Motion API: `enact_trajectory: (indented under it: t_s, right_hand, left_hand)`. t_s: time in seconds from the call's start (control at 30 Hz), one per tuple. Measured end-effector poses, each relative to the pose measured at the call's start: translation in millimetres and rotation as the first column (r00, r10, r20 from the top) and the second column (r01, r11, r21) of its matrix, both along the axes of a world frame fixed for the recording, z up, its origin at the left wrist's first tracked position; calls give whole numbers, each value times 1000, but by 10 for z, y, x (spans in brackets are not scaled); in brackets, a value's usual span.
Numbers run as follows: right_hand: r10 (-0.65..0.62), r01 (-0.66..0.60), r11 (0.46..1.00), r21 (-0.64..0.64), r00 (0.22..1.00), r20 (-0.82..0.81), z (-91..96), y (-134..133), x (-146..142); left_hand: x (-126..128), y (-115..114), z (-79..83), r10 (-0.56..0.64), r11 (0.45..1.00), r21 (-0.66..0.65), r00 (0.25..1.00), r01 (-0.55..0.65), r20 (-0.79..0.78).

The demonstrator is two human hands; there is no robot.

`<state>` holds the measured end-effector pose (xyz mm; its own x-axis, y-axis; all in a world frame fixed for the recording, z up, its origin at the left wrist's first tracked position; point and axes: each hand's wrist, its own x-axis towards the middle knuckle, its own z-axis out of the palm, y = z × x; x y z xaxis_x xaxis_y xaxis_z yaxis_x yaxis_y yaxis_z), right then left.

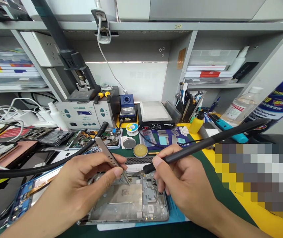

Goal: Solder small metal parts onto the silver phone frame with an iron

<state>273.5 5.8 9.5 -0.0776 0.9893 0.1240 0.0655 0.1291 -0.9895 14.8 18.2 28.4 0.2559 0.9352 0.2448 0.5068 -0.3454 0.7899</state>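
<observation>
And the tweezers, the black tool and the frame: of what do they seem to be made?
Tweezers: probably steel, satin grey; the surface has a soft metallic sheen.
Black tool: matte handle, plastic or rubber, as it shows little glare; the greyish tip looks metal.
Frame: seems metal, dull silver on the broad panel, with cloudy reflections; the greyer side could be metal or plastic.

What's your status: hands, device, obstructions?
Left hand pinching tweezers, right hand gripping black tool. Both tips near far edge of metal frame, contact unclear. Hose beyond left hand, clear of tips.
</observation>
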Motion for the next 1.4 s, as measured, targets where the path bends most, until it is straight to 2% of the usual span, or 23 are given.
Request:
enact_trajectory:
  t_s: [0.13,0.3,0.43,0.5,0.77,0.87,1.0,1.17,1.3,1.4]
  right_hand:
    - [-31,30,999,-43,999,-21,31,-12,-5]
    - [-42,36,995,-89,996,-77,105,-9,-19]
    - [-66,54,991,-120,993,-93,181,-20,-42]
    - [-83,71,991,-115,992,-100,200,-30,-53]
    - [-139,126,985,-120,984,-112,114,-16,-56]
    - [-148,134,984,-117,981,-124,69,4,-56]
    - [-156,144,983,-114,982,-104,53,18,-64]
    - [-160,143,983,-118,976,-148,44,22,-79]
    - [-173,158,981,-110,974,-144,11,28,-71]
    - [-154,138,983,-123,979,-133,9,28,-54]
  left_hand:
    - [-22,15,44,3,999,-38,998,0,62]
    - [-31,40,178,-32,986,-149,961,76,275]
    - [-18,72,185,-6,929,-303,829,210,559]
    - [-22,91,155,27,904,-341,762,258,647]
    - [-107,243,195,232,820,-474,570,322,788]
    - [-168,294,188,295,794,-511,526,330,798]
    - [-239,327,137,364,776,-552,497,306,788]
    - [-280,344,106,391,782,-561,487,271,781]
    - [-300,358,98,369,799,-550,523,244,768]
    - [-289,359,101,314,831,-508,564,225,764]
